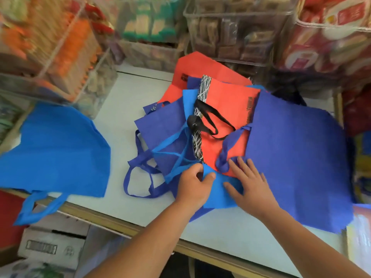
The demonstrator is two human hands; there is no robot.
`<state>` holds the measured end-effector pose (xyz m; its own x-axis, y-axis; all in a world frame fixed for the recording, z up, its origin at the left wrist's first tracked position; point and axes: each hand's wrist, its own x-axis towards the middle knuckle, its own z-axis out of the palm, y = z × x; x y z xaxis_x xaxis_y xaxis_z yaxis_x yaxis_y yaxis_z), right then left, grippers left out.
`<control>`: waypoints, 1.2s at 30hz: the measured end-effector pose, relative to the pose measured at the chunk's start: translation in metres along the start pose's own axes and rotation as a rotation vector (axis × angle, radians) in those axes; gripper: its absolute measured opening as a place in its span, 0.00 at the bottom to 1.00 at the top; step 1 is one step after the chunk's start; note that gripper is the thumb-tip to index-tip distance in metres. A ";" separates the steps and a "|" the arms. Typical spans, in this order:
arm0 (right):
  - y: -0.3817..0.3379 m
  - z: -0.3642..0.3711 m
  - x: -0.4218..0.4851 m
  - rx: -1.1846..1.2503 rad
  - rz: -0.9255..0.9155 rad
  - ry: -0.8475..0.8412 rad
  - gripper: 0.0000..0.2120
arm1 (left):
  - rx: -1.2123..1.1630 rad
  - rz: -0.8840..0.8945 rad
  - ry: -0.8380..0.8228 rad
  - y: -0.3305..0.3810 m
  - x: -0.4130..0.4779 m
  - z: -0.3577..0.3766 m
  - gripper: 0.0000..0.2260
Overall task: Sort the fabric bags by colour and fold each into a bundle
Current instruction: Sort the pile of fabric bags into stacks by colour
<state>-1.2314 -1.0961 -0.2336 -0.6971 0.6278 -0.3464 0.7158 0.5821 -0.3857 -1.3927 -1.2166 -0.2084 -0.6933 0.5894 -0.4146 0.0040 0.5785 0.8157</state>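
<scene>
Pinching the near edge of a light blue bag [218,189], the left hand [192,185] closes thumb and fingers on it, while the right hand [249,181] lies flat and open just beside, pressing the same bag. It sits under the mixed pile [220,117] on the bench [124,97], running away from the hands; a sorted light blue one [56,153] lies well left, nearer the left hand.

Two bare forearms enter from about six o'clock, and no sleeve, cuff, watch or bracelet shows anywhere along them. The left hand [193,184] and the right hand [249,184] wear no gloves and no rings on the visible fingers. The fingernails are short and plain, though the slight blur keeps finer detail from being told.
</scene>
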 end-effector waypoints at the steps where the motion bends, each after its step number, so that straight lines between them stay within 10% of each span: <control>1: -0.002 0.000 0.002 0.020 0.052 -0.086 0.29 | 0.030 0.063 0.048 0.009 -0.003 -0.007 0.16; 9: 0.013 -0.013 0.029 -0.017 0.322 -0.294 0.43 | 0.132 0.066 0.571 -0.004 -0.009 -0.127 0.05; 14: -0.080 -0.014 0.017 0.137 -0.015 0.349 0.23 | -0.023 0.091 0.481 -0.018 -0.006 -0.170 0.03; 17: -0.145 0.005 0.011 0.431 -0.048 0.200 0.28 | -0.030 0.069 0.560 -0.022 0.000 -0.200 0.07; 21: -0.197 0.024 0.034 0.883 0.424 -0.001 0.34 | -0.049 -0.003 0.618 -0.052 0.008 -0.262 0.09; 26: -0.242 0.047 0.054 1.183 0.636 0.039 0.22 | 0.189 -0.019 0.511 -0.111 -0.007 -0.325 0.05; 30: -0.272 0.058 0.053 1.019 0.661 -0.095 0.08 | 0.417 -0.088 0.486 -0.165 -0.028 -0.369 0.07; 36: -0.350 0.076 0.044 0.824 0.500 -0.231 0.14 | 0.465 -0.235 0.508 -0.186 -0.005 -0.436 0.13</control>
<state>-1.5155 -1.3114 -0.1791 -0.3757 0.5363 -0.7558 0.7389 -0.3189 -0.5936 -1.7036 -1.5729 -0.1817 -0.9622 0.1508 -0.2269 0.0414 0.9041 0.4253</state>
